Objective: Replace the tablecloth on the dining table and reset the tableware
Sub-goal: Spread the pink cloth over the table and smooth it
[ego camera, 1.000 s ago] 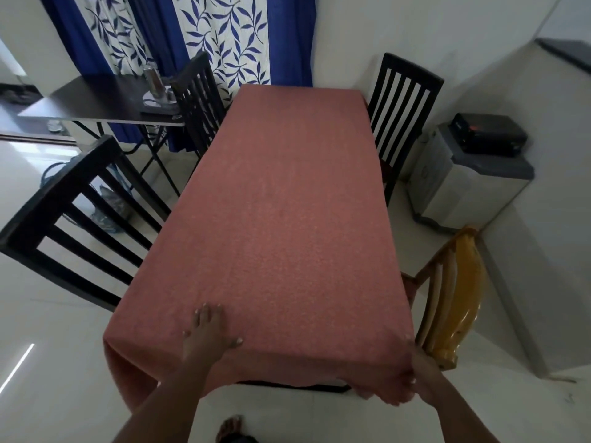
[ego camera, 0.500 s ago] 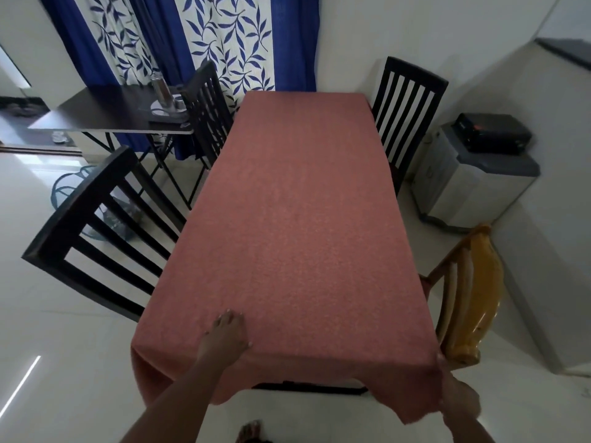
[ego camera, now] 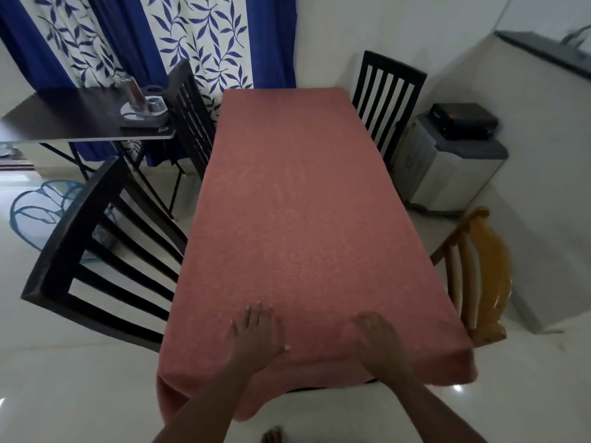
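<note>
At the bench's near edge, my left hand (ego camera: 256, 338) and right hand (ego camera: 377, 338) lie flat, fingers spread, gripping nothing. Pressing unevenly could drag the tablecloth (ego camera: 297, 203) askew.

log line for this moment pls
stage: smoothing | left hand: flat on pink tablecloth | right hand: flat on it | tableware: on side table

Two bare forearms enter from the bottom edge, no sleeves visible up to the frame edge. Left hand (ego camera: 256, 337) bare: no glove, ring, or band seen; short pale nails show on fingers and thumb. Right hand (ego camera: 377, 338) bare too, motion-blurred, so nail and finger detail unclear. Bare foot (ego camera: 272, 435), toes only, at bottom edge; footwear cannot be told.
</note>
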